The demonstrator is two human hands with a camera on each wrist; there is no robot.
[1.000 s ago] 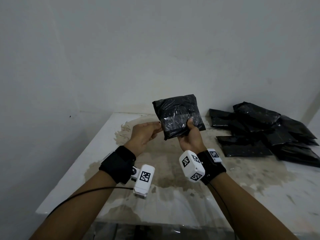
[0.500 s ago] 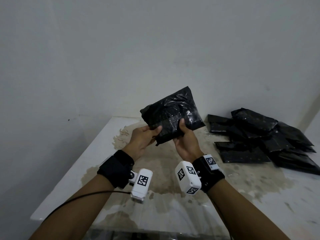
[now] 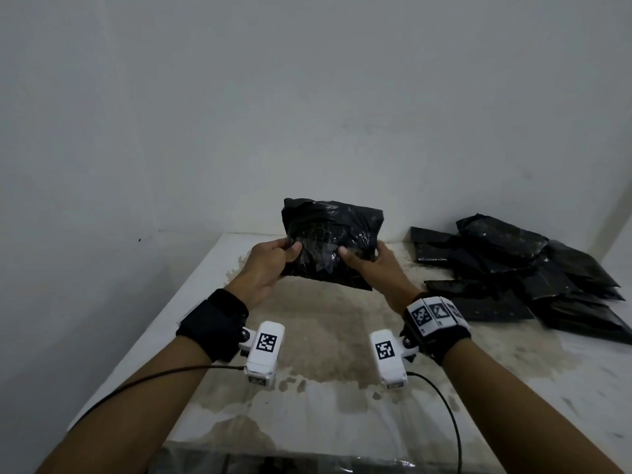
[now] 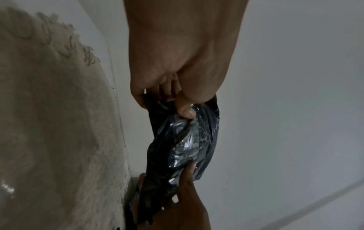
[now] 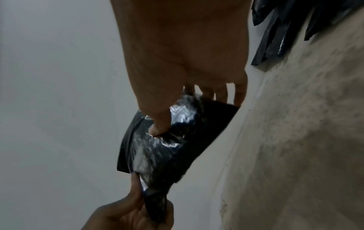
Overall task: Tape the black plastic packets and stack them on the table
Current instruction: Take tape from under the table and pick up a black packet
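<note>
Head view has you holding the black plastic packet (image 3: 331, 242) up over the table (image 3: 342, 388), long axis running left to right. Your left hand (image 3: 270, 265) pinches its left end, your right hand (image 3: 374, 268) clamps the right end, thumbs on top. The pile of packets (image 3: 533, 271) lies off to the right, so I'd say your right hand's closer.
</note>
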